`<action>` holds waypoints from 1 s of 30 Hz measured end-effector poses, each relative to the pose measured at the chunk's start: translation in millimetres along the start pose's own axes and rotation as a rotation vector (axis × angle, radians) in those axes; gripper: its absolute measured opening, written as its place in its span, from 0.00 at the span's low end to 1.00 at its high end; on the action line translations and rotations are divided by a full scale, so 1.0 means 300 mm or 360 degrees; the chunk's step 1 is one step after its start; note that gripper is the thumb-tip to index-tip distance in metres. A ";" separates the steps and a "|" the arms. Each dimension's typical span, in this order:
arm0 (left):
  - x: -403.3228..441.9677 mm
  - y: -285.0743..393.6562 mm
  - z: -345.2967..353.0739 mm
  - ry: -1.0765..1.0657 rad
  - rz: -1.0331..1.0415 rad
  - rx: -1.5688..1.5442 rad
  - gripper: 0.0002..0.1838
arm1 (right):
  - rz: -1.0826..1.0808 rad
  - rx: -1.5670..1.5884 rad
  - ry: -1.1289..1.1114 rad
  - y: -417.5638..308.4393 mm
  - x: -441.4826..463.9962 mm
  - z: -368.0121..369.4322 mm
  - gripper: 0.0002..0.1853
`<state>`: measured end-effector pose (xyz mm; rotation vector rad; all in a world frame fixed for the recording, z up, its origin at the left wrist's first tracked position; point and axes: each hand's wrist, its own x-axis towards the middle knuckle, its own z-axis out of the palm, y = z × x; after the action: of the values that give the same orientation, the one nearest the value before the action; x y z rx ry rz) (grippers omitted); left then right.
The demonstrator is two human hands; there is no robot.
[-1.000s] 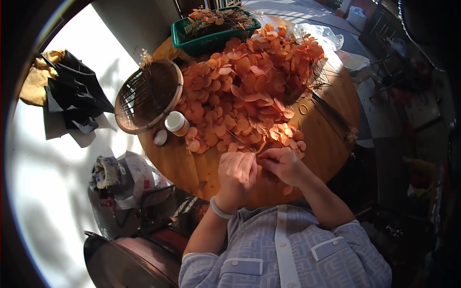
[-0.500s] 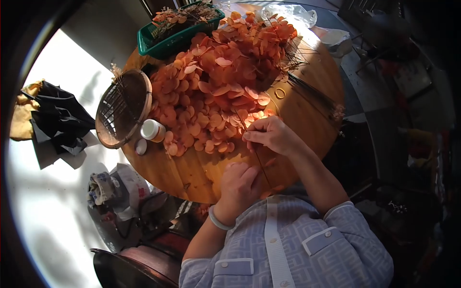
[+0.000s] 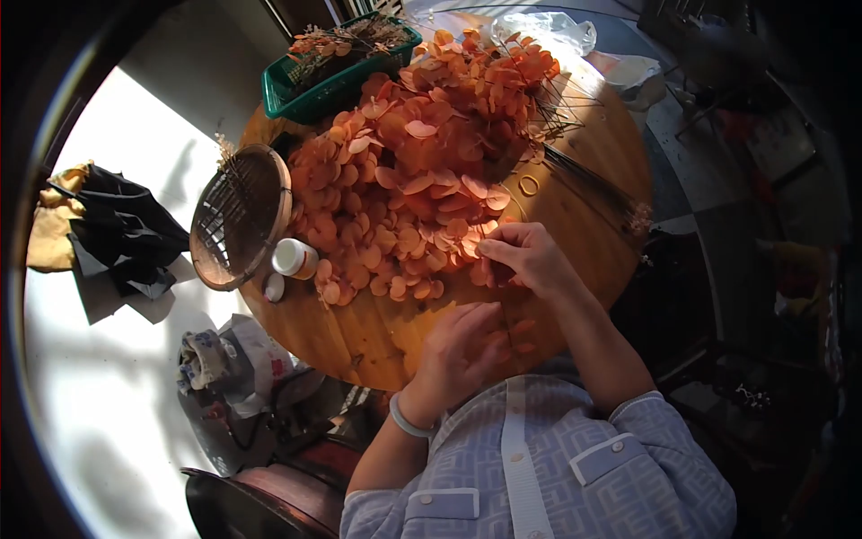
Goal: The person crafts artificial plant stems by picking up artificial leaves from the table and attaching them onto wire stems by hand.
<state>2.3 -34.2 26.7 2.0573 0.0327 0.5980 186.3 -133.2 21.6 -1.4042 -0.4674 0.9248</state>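
Note:
A big heap of orange round-leaved branches (image 3: 395, 189) covers much of the round wooden table (image 3: 359, 337). At the heap's near edge my right hand (image 3: 530, 258) is closed, thumb and forefinger pinched on what looks like a thin stem, mostly hidden now against the leaves. My left hand (image 3: 460, 349), with a pale band (image 3: 409, 418) on its wrist, is over the table's near edge. Its fingers are stretched out, a little blurred, with nothing seen in them. Faint orange leaves (image 3: 521, 337) show just right of its fingers.
A green basket (image 3: 310, 108) of dried stems is at the back left. A round woven tray (image 3: 285, 211) leans at the left edge beside a white jar (image 3: 292, 258) and its lid (image 3: 274, 287). Bare stems (image 3: 593, 175) and a yellow ring (image 3: 529, 185) lie at right.
My left hand has opened from a closed shape near the thin dark stem. My right hand keeps its pinch, slightly shifted; the stem no longer shows below it. The view has shifted a little.

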 end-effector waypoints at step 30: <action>0.263 -0.175 -0.128 0.0449 0.0007 -0.0184 0.11 | -0.0115 0.0176 -0.0089 -0.095 -0.067 -0.105 0.26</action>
<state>66.6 45.2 31.7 1.8490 0.1548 0.8695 206.2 -166.1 48.6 -1.2563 -0.4982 0.9196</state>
